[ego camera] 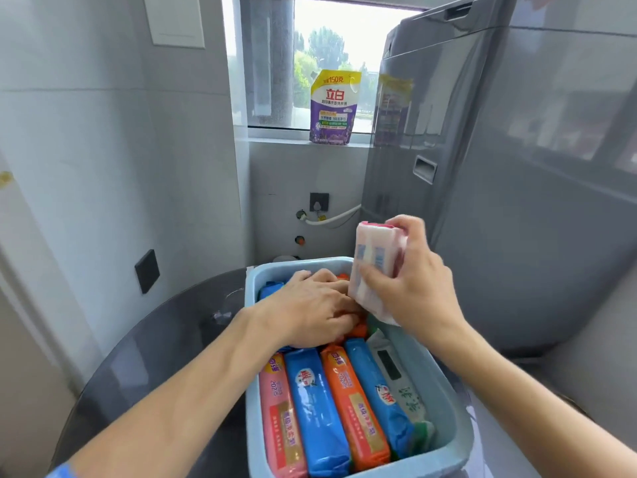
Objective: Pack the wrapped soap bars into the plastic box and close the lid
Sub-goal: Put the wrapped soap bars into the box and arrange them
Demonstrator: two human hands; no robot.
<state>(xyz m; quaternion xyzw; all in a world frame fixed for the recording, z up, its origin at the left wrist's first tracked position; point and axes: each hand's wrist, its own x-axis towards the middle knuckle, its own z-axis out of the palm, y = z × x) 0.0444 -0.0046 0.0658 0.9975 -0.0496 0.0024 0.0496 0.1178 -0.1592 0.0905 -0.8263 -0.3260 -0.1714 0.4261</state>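
While a pale wrapped soap bar (374, 267) was gripped upright by the right hand (413, 284) at frame centre, bars in the blue box (444, 384) were pressed by the left hand's (310, 308) loosely spread fingers. Jamming was judged possible, the row being tight. Five bars were counted lower down; no lid was visible.

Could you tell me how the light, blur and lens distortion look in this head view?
Head view: daylight through the window is overexposed behind the detergent pouch; soft reflections sheen the grey appliance; wide-angle bending curves the walls and the plastic box; slight motion softness on the right hand gripping a pink soap bar; the left hand and nearer bars look reasonably sharp.
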